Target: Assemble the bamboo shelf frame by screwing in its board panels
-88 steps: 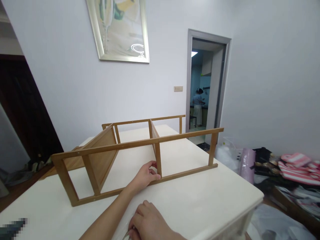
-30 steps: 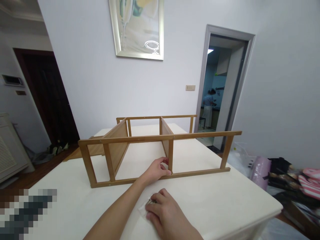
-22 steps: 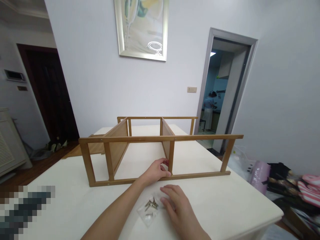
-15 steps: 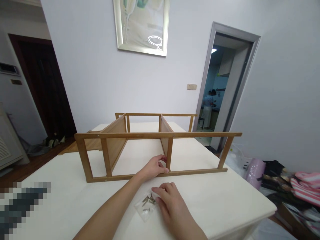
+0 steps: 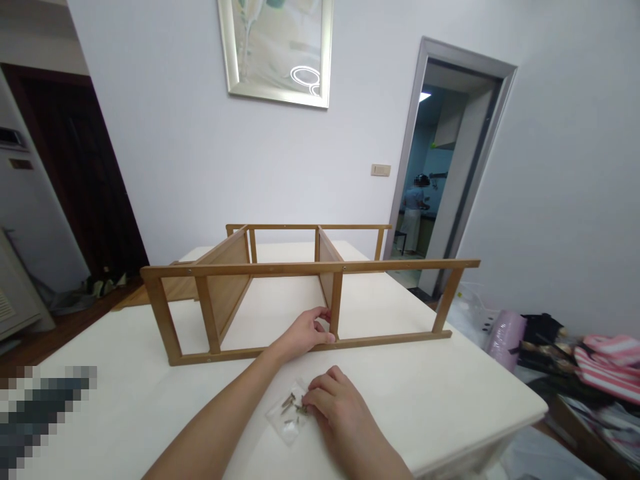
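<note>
The wooden frame (image 5: 300, 268) is held by the left hand's curled fingers (image 5: 320, 313); at six o'clock, the screw bag (image 5: 289, 433) is touched by the right hand (image 5: 340, 410), fingers narrowed; any pinched screw cannot be told.

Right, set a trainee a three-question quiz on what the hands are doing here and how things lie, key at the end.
1. Multiple choice: which of these is the left hand at?
A: the light switch
B: the wooden frame
C: the framed picture

2. True or false: the small clear bag lies on the white table, nearer the camera than the wooden frame.

3. Fill in: the fingertips of the right hand are at the small clear bag, where several metal ____ show.

Key
1: B
2: true
3: screws
</note>
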Demonstrator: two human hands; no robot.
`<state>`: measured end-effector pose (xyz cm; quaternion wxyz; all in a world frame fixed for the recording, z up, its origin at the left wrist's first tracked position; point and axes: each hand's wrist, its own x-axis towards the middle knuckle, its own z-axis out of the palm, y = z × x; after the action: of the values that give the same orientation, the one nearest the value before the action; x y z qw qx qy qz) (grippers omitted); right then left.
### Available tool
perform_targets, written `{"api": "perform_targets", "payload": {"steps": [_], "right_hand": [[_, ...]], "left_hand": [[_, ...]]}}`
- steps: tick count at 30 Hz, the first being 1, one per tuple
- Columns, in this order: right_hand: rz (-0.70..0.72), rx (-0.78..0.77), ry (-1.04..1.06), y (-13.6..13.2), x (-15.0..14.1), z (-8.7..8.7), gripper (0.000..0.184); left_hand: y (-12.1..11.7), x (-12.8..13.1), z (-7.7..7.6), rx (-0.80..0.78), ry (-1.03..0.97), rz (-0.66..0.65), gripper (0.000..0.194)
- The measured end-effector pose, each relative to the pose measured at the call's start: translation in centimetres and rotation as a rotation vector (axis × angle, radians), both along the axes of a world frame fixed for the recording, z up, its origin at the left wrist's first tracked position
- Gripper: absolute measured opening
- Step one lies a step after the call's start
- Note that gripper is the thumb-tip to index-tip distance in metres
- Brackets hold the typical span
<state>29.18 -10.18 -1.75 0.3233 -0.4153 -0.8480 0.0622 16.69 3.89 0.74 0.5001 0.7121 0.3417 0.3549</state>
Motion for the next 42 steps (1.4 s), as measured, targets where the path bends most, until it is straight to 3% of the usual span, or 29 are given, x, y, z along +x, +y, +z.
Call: {"api": "perform_targets", "payload": {"steps": [5, 9, 16, 21, 31, 38, 42], "right_hand": [[0.009, 0.057, 0.11, -0.4, 0.5, 0.8, 0.023], [-0.105, 0.077, 0.301, -0.4, 1.4, 1.1, 0.018], [-0.237, 0.077, 0.353, -0.4, 1.6, 0.4, 0.012], [-0.216, 0.148, 0.278, 0.1, 2.2, -0.1, 0.012], [-0.133, -0.155, 0.014, -1.3, 2.5, 0.6, 0.026], [-0.182, -0.038, -0.106, -0.3, 2.1, -1.9, 0.031], [-0.17, 0.006, -0.063, -0.4, 2.4, -2.1, 0.032]], "left_hand": [[-0.1, 0.0, 0.1, -0.002, 0.002, -0.001, 0.043], [-0.2, 0.0, 0.3, -0.002, 0.007, -0.008, 0.041], [-0.3, 0.1, 0.3, -0.003, 0.014, 0.0, 0.041], [-0.2, 0.0, 0.3, 0.004, 0.008, -0.009, 0.042], [-0.1, 0.0, 0.1, -0.005, 0.018, 0.005, 0.046], [0.1, 0.1, -0.1, -0.007, 0.022, 0.007, 0.048], [0.1, 0.2, -0.2, -0.007, 0.022, 0.013, 0.048]]}}
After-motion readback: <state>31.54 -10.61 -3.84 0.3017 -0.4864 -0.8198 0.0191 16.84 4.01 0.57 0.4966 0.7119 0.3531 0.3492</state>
